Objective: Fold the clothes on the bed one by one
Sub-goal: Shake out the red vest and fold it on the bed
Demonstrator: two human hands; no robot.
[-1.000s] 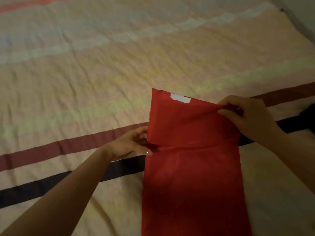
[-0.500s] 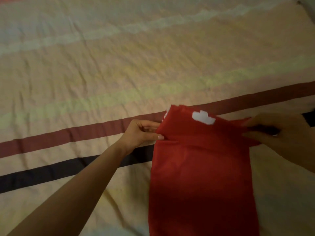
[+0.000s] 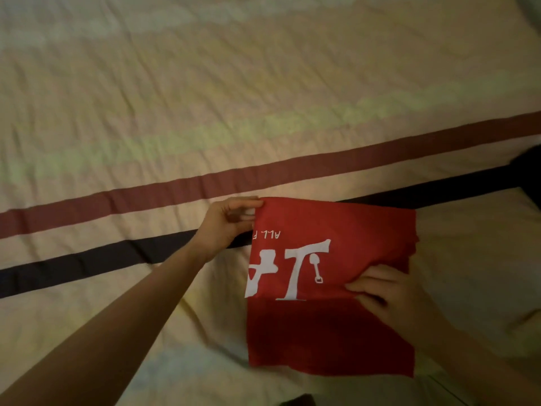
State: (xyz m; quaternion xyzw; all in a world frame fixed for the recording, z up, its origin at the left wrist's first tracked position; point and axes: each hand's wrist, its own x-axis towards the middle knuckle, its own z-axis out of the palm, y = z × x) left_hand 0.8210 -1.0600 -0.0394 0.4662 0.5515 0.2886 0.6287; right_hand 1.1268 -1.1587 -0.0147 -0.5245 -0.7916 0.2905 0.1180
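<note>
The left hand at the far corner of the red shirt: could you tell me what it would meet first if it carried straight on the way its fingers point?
The left hand points rightward, so it would first meet the red shirt it already pinches.

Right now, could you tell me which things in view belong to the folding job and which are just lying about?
In the job:
- red shirt with white print, partly folded
- left hand, pinching its far left corner
- right hand, gripping its right side

Lying about:
- striped bedspread underneath
- dark item at the right edge, unclear what
</note>
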